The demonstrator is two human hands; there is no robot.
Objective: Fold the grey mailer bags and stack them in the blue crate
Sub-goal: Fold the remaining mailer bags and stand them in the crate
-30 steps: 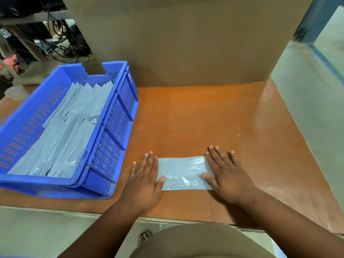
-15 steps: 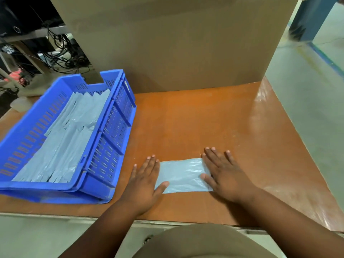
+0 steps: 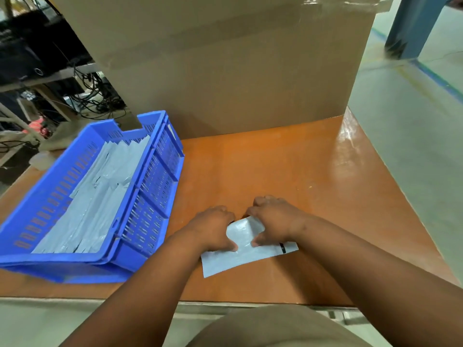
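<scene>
Cardboard box (image 3: 225, 66) takes up pretty much the whole back of the view, plain brown, standing on the far end of the orange table (image 3: 288, 171). The table top is glossy and catches some glare on its right side. Off to the right there's pale floor with a blue post (image 3: 416, 23), and behind the left corner a messy bunch of black cables (image 3: 92, 96).

Next biggest is the blue crate (image 3: 150, 181), slotted walls, sitting on the left part of the table at a bit of an angle. Inside it lies a stack of folded grey bags (image 3: 100, 196), overlapping in long strips that run the length of the crate.

Then both bare forearms coming in from the bottom edge, meeting near the front middle of the table, just right of the crate.

The grey mailer bag (image 3: 240, 254) being worked on is on the table between the hands, its far edge lifted up, the near part lying flat with a small black mark by its right end. Left hand (image 3: 213, 229) has fingers curled over the far edge and thumb pressed on top, so it's gripping the bag. Right hand (image 3: 273, 221) does the same thing on its side, knuckles up, thumb down on the plastic, pinching that raised edge.
</scene>
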